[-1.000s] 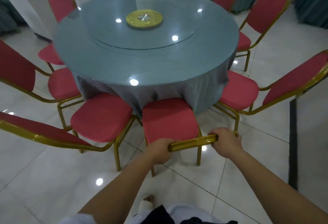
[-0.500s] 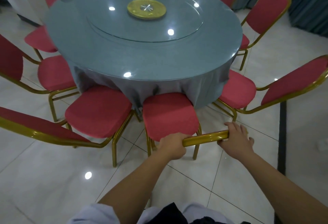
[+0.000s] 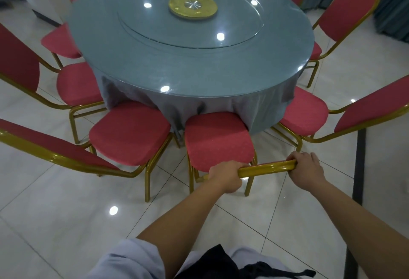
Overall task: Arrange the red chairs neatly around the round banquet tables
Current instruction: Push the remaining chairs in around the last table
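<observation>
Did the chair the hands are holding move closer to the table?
Yes. The held chair slid forward; its seat front now tucks under the tablecloth hanging from the table.

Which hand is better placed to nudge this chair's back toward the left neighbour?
Right, probably. The right hand holds the gold top rail at its outer right end, so it can push leftward; the left hand would pull.

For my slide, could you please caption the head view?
Both hands, left hand and right hand, grip the gold top rail of a red chair at the round table.
</observation>
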